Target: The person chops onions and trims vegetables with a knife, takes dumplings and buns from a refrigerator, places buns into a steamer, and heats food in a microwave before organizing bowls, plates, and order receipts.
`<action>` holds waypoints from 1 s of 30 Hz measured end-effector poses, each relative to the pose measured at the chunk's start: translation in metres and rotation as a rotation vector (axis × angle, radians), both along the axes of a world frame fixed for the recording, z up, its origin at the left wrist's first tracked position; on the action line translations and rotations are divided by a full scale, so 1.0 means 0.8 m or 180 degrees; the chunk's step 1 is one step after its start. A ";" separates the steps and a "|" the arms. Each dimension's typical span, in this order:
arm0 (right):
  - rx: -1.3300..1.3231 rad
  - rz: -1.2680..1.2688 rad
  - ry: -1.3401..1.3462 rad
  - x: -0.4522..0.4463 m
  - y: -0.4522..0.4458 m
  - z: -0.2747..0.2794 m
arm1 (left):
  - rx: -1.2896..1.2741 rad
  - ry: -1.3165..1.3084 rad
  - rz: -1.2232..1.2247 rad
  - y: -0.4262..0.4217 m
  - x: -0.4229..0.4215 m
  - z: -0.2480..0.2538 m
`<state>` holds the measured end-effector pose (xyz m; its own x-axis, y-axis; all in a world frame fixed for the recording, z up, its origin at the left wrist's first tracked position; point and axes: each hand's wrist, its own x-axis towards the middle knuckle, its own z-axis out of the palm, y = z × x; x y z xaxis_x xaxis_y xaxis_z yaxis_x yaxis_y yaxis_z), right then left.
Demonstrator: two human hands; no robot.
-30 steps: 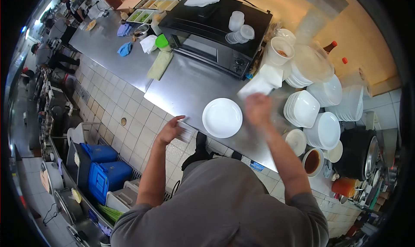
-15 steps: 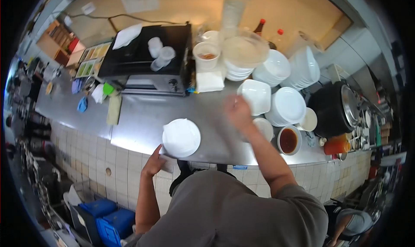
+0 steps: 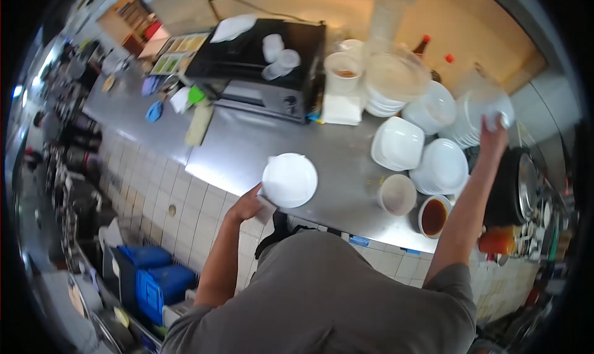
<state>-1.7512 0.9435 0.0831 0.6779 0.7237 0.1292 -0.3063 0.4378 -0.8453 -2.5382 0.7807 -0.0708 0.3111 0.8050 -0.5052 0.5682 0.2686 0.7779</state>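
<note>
A round white plate (image 3: 290, 181) lies near the front edge of the steel counter, with something white and thin, perhaps a napkin, on it. At the plate's left edge is my left hand (image 3: 249, 203), its fingers closed round a pale, flat, card-like item (image 3: 266, 210). Far to the right, my right hand (image 3: 494, 136) reaches up to a stack of white bowls (image 3: 467, 122), its fingers at the rim of a bowl at the stack's right side. In front of that stack stand white plates (image 3: 440, 167) and squarish white dishes (image 3: 398, 143).
A black oven (image 3: 257, 69) with plastic cups stands at the back. Napkins (image 3: 342, 108) lie right of it. An empty-looking tub (image 3: 396, 195) and a bowl of red-brown sauce (image 3: 434, 217) are near the front edge. A black pot (image 3: 508, 187) stands right of my arm.
My right hand has moved from above the counter's middle to the bowl stack at the right. My left hand stays beside the plate. The whole view has shifted and turned.
</note>
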 end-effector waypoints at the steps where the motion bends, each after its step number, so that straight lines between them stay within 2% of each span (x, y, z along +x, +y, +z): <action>1: 0.0254 0.0150 0.0317 -0.057 -0.031 0.039 | -0.0056 -0.0030 0.0146 0.001 0.016 0.019; 2: 0.0340 0.0250 -0.0159 -0.101 -0.057 0.055 | -0.0050 -0.0190 0.0204 0.000 0.019 0.015; 4: -0.0590 0.0183 -0.1166 -0.198 -0.107 0.069 | -0.0041 -0.0343 0.0275 0.004 0.022 0.013; 5: -0.0115 0.1050 -0.1201 -0.209 -0.125 0.022 | 0.0015 -0.0359 0.0141 0.008 0.025 0.014; 6: -0.0793 0.1165 -0.2387 -0.261 -0.156 0.003 | 0.0058 -0.0379 -0.0019 0.008 0.024 0.014; 7: 0.0017 0.1007 -0.5031 -0.325 -0.182 -0.023 | 0.0045 -0.0384 -0.0050 0.009 0.020 0.007; 8: -0.1110 0.1454 -0.3482 -0.380 -0.200 -0.090 | 0.0024 -0.0396 -0.0128 0.012 0.017 -0.004; 9: -0.0900 0.1906 -0.3337 -0.491 -0.210 -0.019 | 0.0011 -0.0412 -0.0218 0.018 0.015 -0.010; 10: -0.0491 0.2202 -0.4470 -0.530 -0.201 -0.048 | -0.0037 -0.0473 -0.0306 0.022 0.016 0.009; 11: -0.0008 0.2206 -0.4795 -0.564 -0.200 -0.086 | -0.0028 -0.0495 -0.0377 0.024 0.011 0.006; 13: -0.0634 0.2525 -0.5576 -0.606 -0.205 -0.141 | 0.0339 -0.0302 -0.0412 0.029 -0.012 -0.009; 14: -0.0663 0.2452 -0.5582 -0.615 -0.205 -0.167 | 0.0383 -0.0172 -0.0405 0.033 -0.028 -0.023; 16: -0.0519 0.2276 -0.5920 -0.624 -0.218 -0.208 | 0.0101 -0.0190 -0.0364 0.034 -0.042 0.025; 17: -0.0643 0.2430 -0.5980 -0.628 -0.223 -0.211 | -0.0172 -0.0198 -0.0295 0.038 -0.045 0.043; 18: -0.0840 0.2513 -0.6052 -0.628 -0.227 -0.210 | -0.0197 -0.0344 -0.0261 0.040 -0.063 0.027; 19: -0.0527 0.2125 -0.5932 -0.631 -0.236 -0.237 | -0.0215 -0.0520 -0.0335 0.041 -0.072 0.007; 20: -0.0288 0.1635 -0.5860 -0.627 -0.242 -0.259 | 0.0249 -0.0467 -0.0614 0.039 -0.052 0.046; 21: -0.0648 0.1929 -0.5949 -0.620 -0.252 -0.201 | -0.0297 -0.1032 -0.0240 0.036 -0.043 0.040; 22: -0.0759 0.1431 -0.5467 -0.620 -0.265 -0.198 | -0.0107 -0.1312 -0.0261 0.033 -0.024 0.047; 24: -0.1236 0.1941 -0.3775 -0.580 -0.312 -0.106 | 0.0293 -0.1194 -0.0284 -0.005 0.063 0.110; 25: -0.1274 0.1691 -0.3781 -0.550 -0.333 -0.102 | 0.0362 -0.1233 -0.0507 -0.017 0.115 0.114; 27: -0.1288 0.2696 -0.1344 -0.501 -0.381 -0.100 | 0.0219 -0.1964 -0.0194 -0.067 0.201 0.120; 28: -0.1241 0.2633 -0.1389 -0.475 -0.408 -0.106 | 0.0214 -0.1978 -0.0338 -0.091 0.244 0.116; 30: -0.1076 0.2479 -0.0797 -0.402 -0.467 -0.119 | 0.0241 -0.2019 -0.0505 -0.119 0.328 0.107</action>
